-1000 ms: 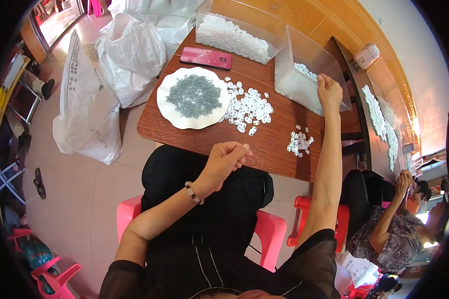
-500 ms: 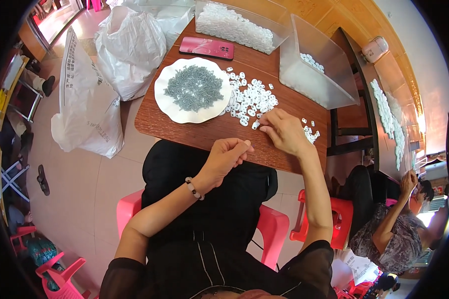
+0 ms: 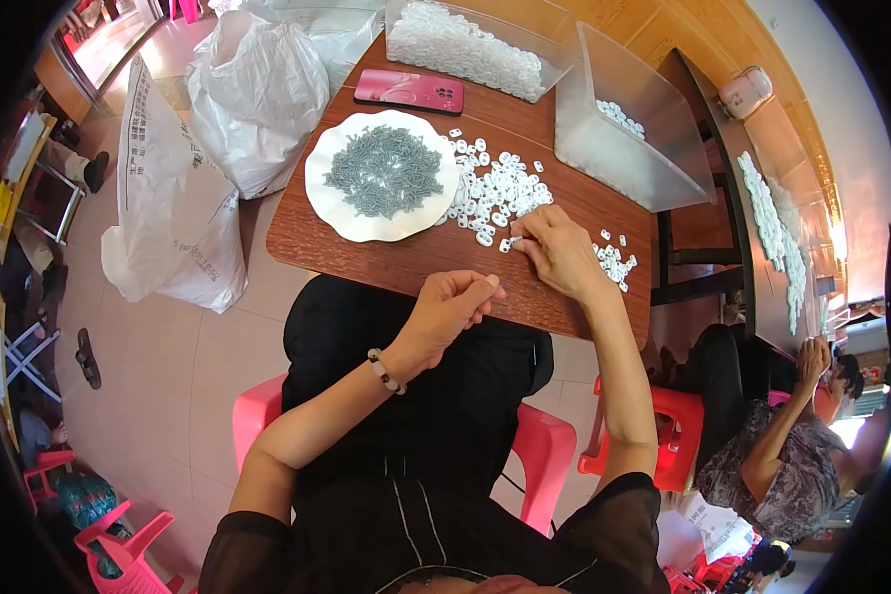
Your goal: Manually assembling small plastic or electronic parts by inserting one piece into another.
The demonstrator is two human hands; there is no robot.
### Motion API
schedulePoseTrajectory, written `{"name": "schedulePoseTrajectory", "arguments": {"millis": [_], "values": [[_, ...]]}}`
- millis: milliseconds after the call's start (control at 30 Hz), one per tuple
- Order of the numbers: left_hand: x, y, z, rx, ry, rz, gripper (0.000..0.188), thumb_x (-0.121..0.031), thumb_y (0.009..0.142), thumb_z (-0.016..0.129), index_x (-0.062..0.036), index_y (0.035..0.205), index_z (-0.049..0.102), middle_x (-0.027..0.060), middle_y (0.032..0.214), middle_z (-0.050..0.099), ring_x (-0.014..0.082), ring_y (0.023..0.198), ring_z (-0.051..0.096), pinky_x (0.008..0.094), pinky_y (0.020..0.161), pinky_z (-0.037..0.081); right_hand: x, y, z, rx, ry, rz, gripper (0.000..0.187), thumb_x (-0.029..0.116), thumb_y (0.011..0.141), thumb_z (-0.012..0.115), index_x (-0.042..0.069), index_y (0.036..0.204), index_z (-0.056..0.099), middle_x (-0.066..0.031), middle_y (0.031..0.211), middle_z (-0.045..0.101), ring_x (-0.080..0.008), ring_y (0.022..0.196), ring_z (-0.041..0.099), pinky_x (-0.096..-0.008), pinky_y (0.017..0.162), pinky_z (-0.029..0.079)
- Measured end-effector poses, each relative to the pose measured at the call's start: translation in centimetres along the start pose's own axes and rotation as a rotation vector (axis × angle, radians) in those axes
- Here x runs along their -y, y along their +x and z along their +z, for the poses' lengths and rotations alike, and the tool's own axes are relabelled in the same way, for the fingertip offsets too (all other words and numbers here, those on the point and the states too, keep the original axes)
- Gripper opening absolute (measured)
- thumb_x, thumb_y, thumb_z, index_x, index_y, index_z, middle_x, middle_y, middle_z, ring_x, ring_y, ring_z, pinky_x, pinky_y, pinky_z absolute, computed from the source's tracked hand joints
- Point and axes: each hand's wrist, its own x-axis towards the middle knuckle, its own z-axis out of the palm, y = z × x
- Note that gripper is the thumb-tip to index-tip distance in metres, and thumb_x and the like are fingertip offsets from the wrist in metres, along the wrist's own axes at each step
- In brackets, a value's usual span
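My left hand (image 3: 453, 307), with a beaded bracelet on its wrist, is closed in a pinch above the table's front edge. Only a tiny greyish tip shows at its fingertips, too small to name. My right hand (image 3: 561, 255) pinches a small white two-holed plastic piece (image 3: 516, 242) over the table, at the near edge of a loose pile of such pieces (image 3: 505, 188). Left of that pile stands a white wavy-rimmed plate (image 3: 329, 216) heaped with small grey screw-like pins (image 3: 384, 170). A smaller group of white pieces (image 3: 616, 269) lies to the right of my right hand.
On the brown wooden table (image 3: 366, 265), a pink phone (image 3: 409, 91) lies behind the plate. Two clear bins (image 3: 619, 163) with white pieces stand at the back. White sacks (image 3: 193, 208) are on the floor at left. A person (image 3: 782, 465) sits at another table on the right.
My right fingers have closed on a white piece at the pile's near edge, the hand shifting slightly. My left hand holds almost the same place.
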Motion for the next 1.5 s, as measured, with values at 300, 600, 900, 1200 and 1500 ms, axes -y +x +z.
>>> {"name": "schedulePoseTrajectory", "arguments": {"millis": [300,600,900,1200,1500], "values": [[0.1,-0.1,0.2,0.007,0.026,0.034,0.025,-0.024,0.094,0.057,-0.0025,0.086,0.066,-0.0051,0.065,0.054,0.0018,0.056,0.043,0.0162,0.052,0.033,0.7,-1.0,0.7,-0.094,0.077,0.149,0.015,0.014,0.082,0.066,0.006,0.092,0.060,-0.0116,0.081,0.062,-0.0301,0.081,0.060,-0.0399,0.070,0.047],[-4.4,0.2,-2.0,-0.437,0.969,0.758,0.016,-0.010,0.079,0.066,-0.0032,0.094,0.066,0.0125,0.082,0.062,0.0274,0.073,0.062,0.0336,0.067,0.049,2.5,-3.3,1.4,-0.329,0.321,0.406,0.011,0.011,0.083,0.066,0.001,0.085,0.064,-0.0107,0.073,0.062,-0.0213,0.064,0.057,-0.0314,0.060,0.046],[-8.0,3.2,-7.9,-0.616,1.568,0.570,0.019,-0.018,0.077,0.068,-0.0063,0.091,0.067,0.0149,0.087,0.061,0.0331,0.084,0.061,0.0423,0.072,0.049,5.0,-3.9,1.7,-0.430,0.538,0.432,0.014,0.008,0.086,0.064,0.000,0.098,0.064,-0.0027,0.072,0.059,-0.0087,0.066,0.051,-0.0220,0.061,0.042],[-8.0,5.8,-9.4,-0.516,1.639,0.537,0.008,-0.014,0.075,0.066,-0.0059,0.076,0.066,0.0141,0.079,0.063,0.0327,0.080,0.062,0.0430,0.070,0.049,5.1,-5.2,1.9,-0.399,0.516,0.376,0.015,0.009,0.086,0.066,0.000,0.098,0.064,-0.0022,0.074,0.059,-0.0086,0.067,0.050,-0.0225,0.061,0.042],[-8.4,5.6,-9.9,-0.557,1.315,0.700,0.013,-0.016,0.078,0.064,-0.0033,0.076,0.066,0.0186,0.072,0.064,0.0375,0.073,0.062,0.0456,0.066,0.047,5.5,-4.5,2.3,-0.365,0.603,0.402,0.009,0.010,0.089,0.062,0.003,0.094,0.062,0.0043,0.073,0.055,-0.0036,0.067,0.047,-0.0185,0.059,0.036]]}}
